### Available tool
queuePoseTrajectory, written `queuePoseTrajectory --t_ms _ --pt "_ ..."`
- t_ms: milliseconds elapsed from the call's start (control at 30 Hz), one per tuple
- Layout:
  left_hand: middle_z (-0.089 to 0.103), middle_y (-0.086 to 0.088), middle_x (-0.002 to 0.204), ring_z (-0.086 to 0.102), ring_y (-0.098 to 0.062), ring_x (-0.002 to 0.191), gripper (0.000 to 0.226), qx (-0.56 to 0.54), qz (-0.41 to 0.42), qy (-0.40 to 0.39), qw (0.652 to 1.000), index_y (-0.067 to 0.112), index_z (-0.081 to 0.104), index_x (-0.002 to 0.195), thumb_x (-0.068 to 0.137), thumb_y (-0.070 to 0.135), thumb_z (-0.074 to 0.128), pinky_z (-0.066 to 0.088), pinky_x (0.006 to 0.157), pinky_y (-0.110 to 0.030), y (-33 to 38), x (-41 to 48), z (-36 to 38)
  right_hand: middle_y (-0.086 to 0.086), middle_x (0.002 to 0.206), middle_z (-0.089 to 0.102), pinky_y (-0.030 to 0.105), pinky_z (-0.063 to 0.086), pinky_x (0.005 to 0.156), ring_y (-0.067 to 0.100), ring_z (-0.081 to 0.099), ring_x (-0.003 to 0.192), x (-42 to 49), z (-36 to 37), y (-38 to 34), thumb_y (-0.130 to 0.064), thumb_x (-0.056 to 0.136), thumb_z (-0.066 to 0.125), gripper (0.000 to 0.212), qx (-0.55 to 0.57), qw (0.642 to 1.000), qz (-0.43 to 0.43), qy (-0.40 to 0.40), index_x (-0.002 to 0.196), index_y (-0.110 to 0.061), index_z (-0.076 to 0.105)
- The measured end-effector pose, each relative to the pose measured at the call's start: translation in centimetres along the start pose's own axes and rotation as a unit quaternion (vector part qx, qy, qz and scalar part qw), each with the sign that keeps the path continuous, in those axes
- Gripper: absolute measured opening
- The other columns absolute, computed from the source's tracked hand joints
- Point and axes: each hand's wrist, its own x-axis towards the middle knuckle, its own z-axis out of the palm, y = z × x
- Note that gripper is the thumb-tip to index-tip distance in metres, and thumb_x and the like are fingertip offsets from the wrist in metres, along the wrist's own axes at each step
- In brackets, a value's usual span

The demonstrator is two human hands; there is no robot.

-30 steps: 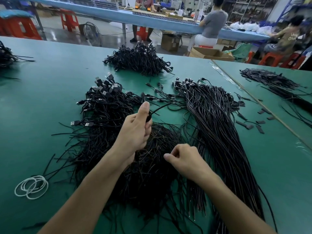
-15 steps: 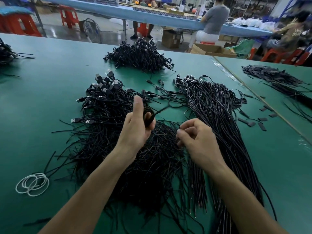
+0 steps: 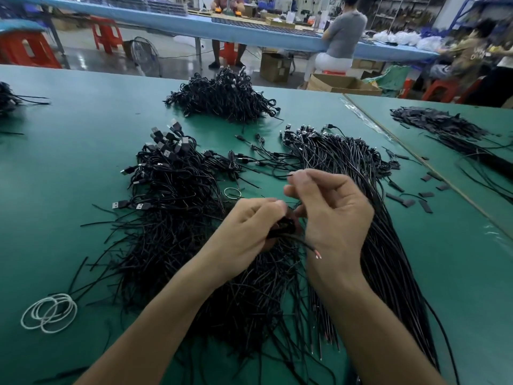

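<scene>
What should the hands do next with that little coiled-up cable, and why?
Probably wrap the thin black strip pinched in the right hand around the coiled cable that the left hand grips. The coil looks wound, only its bare-tipped tail sticks out, and no tie shows around it.

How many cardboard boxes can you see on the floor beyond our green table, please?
2. One cardboard box stands by the blue table, beside the seated person; one open box lies nearer, just past the green table. Others may be hidden.
</scene>
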Motion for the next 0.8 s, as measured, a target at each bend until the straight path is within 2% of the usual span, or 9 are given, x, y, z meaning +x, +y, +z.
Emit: queuePoseTrajectory --t_ms 67,133,200,267,367,400,533,700,800 --pt "0.052 -0.011 0.075 0.048 -0.018 0.064 0.033 -0.031 0.007 0.022 0.999 -0.011 0.056 0.091 0.090 0.019 0.042 0.044 0.059 -0.034 -0.2 0.1 0.2 0.008 0.084 0.074 0.029 0.057 0.065 0.021 0.070 0.076 -0.9 0.4 0.0 -0.014 0.082 0.077 0.005 -0.006 0.999 0.007 -0.038 0.083 -0.019 0.076" --pt "0.056 0.006 0.064 0.051 -0.002 0.056 0.021 -0.055 0.007 0.060 0.997 -0.002 0.055 0.094 0.097 0.016 0.043 0.043 0.052 -0.017 -0.3 0.2 0.0 0.013 0.087 0.072 0.050 0.058 0.070 0.035 0.066 0.076 -1.1 0.3 -0.1 -0.016 0.081 0.078 0.005 -0.054 0.998 0.007 -0.045 0.082 -0.022 0.078" --pt "0.051 0.013 0.051 0.047 0.003 0.042 0.023 -0.065 0.007 0.092 0.994 0.005 0.054 0.092 0.104 0.014 0.036 0.036 0.041 -0.009 -0.1 0.1 -0.3 0.012 0.087 0.073 0.059 0.055 0.074 0.042 0.064 0.081 -1.2 -0.1 0.1 -0.012 0.081 0.078 0.010 -0.103 0.992 -0.006 -0.069 0.082 -0.022 0.078" --pt "0.048 0.011 0.045 0.042 0.002 0.036 0.034 -0.061 0.023 0.104 0.992 0.005 0.058 0.094 0.107 0.017 0.029 0.030 0.037 -0.009 0.0 0.1 -0.4 0.004 0.084 0.073 0.050 0.053 0.069 0.028 0.065 0.077 -1.4 -0.3 0.1 -0.006 0.081 0.076 0.019 -0.151 0.982 -0.031 -0.109 0.085 -0.025 0.077" --pt "0.050 0.009 0.041 0.038 -0.001 0.032 0.049 -0.067 0.029 0.122 0.990 0.005 0.064 0.089 0.109 0.025 0.024 0.027 0.035 -0.010 0.2 0.0 0.0 -0.007 0.084 0.070 0.021 0.046 0.066 0.005 0.060 0.076 -1.4 -0.8 0.1 -0.006 0.083 0.076 0.022 -0.242 0.955 -0.104 -0.137 0.093 -0.026 0.077" --pt "0.050 0.009 0.041 0.039 -0.001 0.032 0.052 -0.080 0.022 0.139 0.987 0.005 0.065 0.087 0.109 0.028 0.024 0.028 0.035 -0.011 0.2 0.0 0.1 -0.008 0.086 0.069 0.018 0.046 0.070 0.005 0.061 0.079 -1.3 -1.1 0.2 -0.009 0.084 0.076 0.019 -0.280 0.938 -0.143 -0.142 0.096 -0.023 0.078" --pt "0.047 0.005 0.040 0.035 -0.005 0.031 0.064 -0.120 -0.019 0.180 0.976 0.014 0.072 0.070 0.106 0.042 0.028 0.028 0.035 -0.015 -0.4 0.5 -0.1 0.001 0.090 0.068 0.030 0.052 0.073 0.017 0.063 0.083 -1.6 -1.9 0.5 -0.018 0.091 0.071 0.015 -0.408 0.843 -0.310 -0.166 0.102 -0.011 0.078" --pt "0.048 -0.001 0.043 0.037 -0.008 0.033 0.065 -0.129 -0.055 0.139 0.980 0.012 0.069 0.062 0.105 0.045 0.034 0.028 0.035 -0.015 -1.1 0.6 -0.4 0.007 0.083 0.067 0.038 0.053 0.060 0.023 0.062 0.072 -1.6 -2.2 0.2 -0.011 0.092 0.072 0.010 -0.454 0.765 -0.423 -0.173 0.089 -0.004 0.078" --pt "0.042 0.006 0.043 0.032 -0.007 0.034 0.065 -0.074 -0.083 0.089 0.990 0.019 0.060 0.051 0.106 0.046 0.035 0.025 0.037 -0.018 -1.5 0.5 -0.8 0.006 0.087 0.067 0.038 0.050 0.063 0.024 0.061 0.079 -0.7 -2.3 -1.2 -0.007 0.089 0.072 0.005 -0.514 0.668 -0.472 -0.259 0.087 -0.007 0.076"
